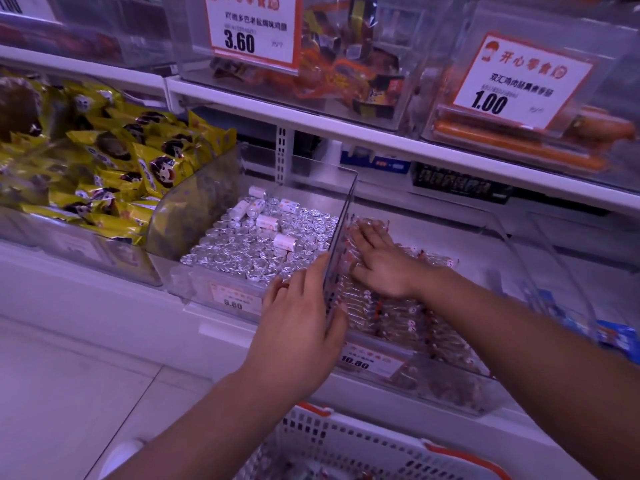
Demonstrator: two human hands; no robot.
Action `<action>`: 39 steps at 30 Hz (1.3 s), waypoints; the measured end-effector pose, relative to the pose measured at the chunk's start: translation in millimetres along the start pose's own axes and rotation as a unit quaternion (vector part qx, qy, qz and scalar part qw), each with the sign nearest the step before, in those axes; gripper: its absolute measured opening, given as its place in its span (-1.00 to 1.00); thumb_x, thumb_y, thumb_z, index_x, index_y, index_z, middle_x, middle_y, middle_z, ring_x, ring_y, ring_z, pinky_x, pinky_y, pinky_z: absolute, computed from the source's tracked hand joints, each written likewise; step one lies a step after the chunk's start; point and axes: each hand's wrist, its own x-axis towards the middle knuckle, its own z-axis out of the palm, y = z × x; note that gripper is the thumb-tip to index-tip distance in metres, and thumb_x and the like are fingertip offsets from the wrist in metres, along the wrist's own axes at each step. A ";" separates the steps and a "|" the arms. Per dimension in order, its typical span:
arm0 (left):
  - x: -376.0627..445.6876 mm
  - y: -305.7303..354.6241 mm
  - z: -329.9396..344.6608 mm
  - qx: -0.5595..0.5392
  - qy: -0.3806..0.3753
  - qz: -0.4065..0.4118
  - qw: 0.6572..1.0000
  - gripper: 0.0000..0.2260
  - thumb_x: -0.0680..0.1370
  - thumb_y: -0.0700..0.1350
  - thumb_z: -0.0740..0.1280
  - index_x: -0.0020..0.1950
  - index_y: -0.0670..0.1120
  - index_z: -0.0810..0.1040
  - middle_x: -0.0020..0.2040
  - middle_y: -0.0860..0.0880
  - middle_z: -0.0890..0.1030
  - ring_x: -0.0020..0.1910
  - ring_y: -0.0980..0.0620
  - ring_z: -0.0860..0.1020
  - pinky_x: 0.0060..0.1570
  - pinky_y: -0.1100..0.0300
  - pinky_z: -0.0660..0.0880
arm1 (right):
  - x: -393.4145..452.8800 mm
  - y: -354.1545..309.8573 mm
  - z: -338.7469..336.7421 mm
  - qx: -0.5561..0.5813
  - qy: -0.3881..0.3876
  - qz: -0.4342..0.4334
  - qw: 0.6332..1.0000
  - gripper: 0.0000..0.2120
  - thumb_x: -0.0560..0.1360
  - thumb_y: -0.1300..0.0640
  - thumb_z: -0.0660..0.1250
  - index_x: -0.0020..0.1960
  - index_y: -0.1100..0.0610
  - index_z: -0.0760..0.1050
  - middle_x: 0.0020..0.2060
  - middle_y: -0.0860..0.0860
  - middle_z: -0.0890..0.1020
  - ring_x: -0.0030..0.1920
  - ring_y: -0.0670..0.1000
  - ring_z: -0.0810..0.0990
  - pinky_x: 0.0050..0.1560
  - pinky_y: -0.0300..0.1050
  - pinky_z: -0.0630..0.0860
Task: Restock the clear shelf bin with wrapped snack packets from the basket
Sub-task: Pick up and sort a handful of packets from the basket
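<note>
The clear shelf bin point(453, 389) sits on the lower shelf, partly filled with brown wrapped snack packets point(398, 320) and bearing a 10.80 price label. My right hand point(377, 261) lies flat inside it, fingers straight, pressing on the packets at the bin's left side. My left hand point(304, 323) rests against the bin's clear left wall, with fingers on the outside and the thumb at the wall's front edge. The white basket point(363, 445) with orange handles stands below at the frame's bottom edge.
Left of the bin is a clear bin of silver foil-wrapped sweets point(263, 244), then yellow snack bags point(104, 161). The shelf above holds clear bins with price cards 3.60 point(252, 29) and 1.00 point(519, 81). Blue packets point(620, 337) lie at the right.
</note>
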 end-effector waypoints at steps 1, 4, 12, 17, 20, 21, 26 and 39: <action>0.2 -0.5 -0.5 -0.006 0.000 0.000 1.000 -0.43 0.62 0.05 0.19 0.58 -0.01 0.08 0.39 0.02 0.43 0.38 0.00 0.39 0.45 -0.04 0.18 | 0.9 -1.2 1.2 0.015 0.008 -0.002 1.000 -0.25 0.62 -0.20 0.05 0.60 0.07 -0.29 0.58 0.08 -0.27 0.56 0.13 -0.35 0.57 0.19 -0.15; 0.3 -0.8 -2.1 -0.013 0.000 0.000 1.000 -0.43 0.62 0.05 0.20 0.58 0.00 0.09 0.37 0.02 0.44 0.36 -0.02 0.41 0.44 -0.04 0.19 | -3.3 0.7 3.5 0.040 0.059 -0.021 0.997 -0.18 0.59 -0.14 0.18 0.61 0.12 -0.24 0.60 0.11 -0.21 0.58 0.12 -0.28 0.58 0.16 -0.11; -0.3 -1.6 -2.9 -0.019 -0.006 0.006 1.000 -0.42 0.61 0.05 0.19 0.59 0.00 0.07 0.38 0.02 0.44 0.37 0.00 0.40 0.45 -0.05 0.18 | -30.2 20.8 4.4 0.032 0.074 0.000 0.997 -0.12 0.55 -0.30 0.20 0.60 -0.03 -0.26 0.60 0.02 -0.23 0.58 0.08 -0.27 0.56 0.13 -0.08; -2.6 0.6 -2.6 -0.012 0.000 0.014 1.000 -0.43 0.63 0.03 0.19 0.59 -0.04 0.08 0.38 0.00 0.45 0.37 0.01 0.40 0.45 -0.07 0.18 | -26.6 21.6 8.4 -0.018 0.057 0.014 0.998 -0.33 0.63 -0.26 -0.02 0.60 -0.07 -0.24 0.58 -0.03 -0.30 0.56 0.06 -0.36 0.53 0.26 -0.09; -3.6 -0.3 -2.1 -0.012 0.002 0.016 1.000 -0.43 0.63 0.03 0.18 0.60 -0.05 0.07 0.39 -0.01 0.45 0.37 0.01 0.39 0.46 -0.07 0.17 | -17.4 19.2 11.1 -0.033 0.061 0.011 0.998 -0.32 0.64 -0.25 -0.05 0.60 -0.01 -0.25 0.59 0.01 -0.24 0.57 0.06 -0.33 0.53 0.19 -0.12; -3.7 -0.9 -1.8 -0.012 0.002 0.017 1.000 -0.43 0.63 0.03 0.18 0.60 -0.05 0.07 0.39 -0.01 0.45 0.37 0.01 0.39 0.46 -0.06 0.17 | -14.5 18.3 12.1 -0.031 0.059 0.009 0.998 -0.32 0.64 -0.23 -0.06 0.60 0.01 -0.26 0.60 0.01 -0.23 0.57 0.05 -0.32 0.53 0.18 -0.13; -3.8 -2.3 -1.3 -0.016 0.002 0.024 1.000 -0.43 0.63 0.03 0.17 0.59 -0.06 0.07 0.40 -0.02 0.45 0.38 0.00 0.39 0.46 -0.06 0.16 | -9.1 16.7 17.4 -0.022 0.061 -0.003 0.998 -0.31 0.63 -0.25 -0.02 0.60 -0.02 -0.25 0.60 0.06 -0.18 0.57 0.08 -0.30 0.54 0.19 -0.15; -82.7 -35.8 -12.5 -0.064 -0.004 0.117 0.991 -0.64 0.59 -0.10 0.24 0.40 -0.06 0.44 0.29 -0.01 0.50 0.24 -0.03 0.48 0.21 0.08 0.38 | -174.8 -61.6 6.5 0.246 0.441 -0.123 0.854 -0.73 0.56 0.22 0.22 0.22 0.07 0.53 0.08 -0.16 0.55 0.11 -0.24 0.51 0.15 -0.39 0.34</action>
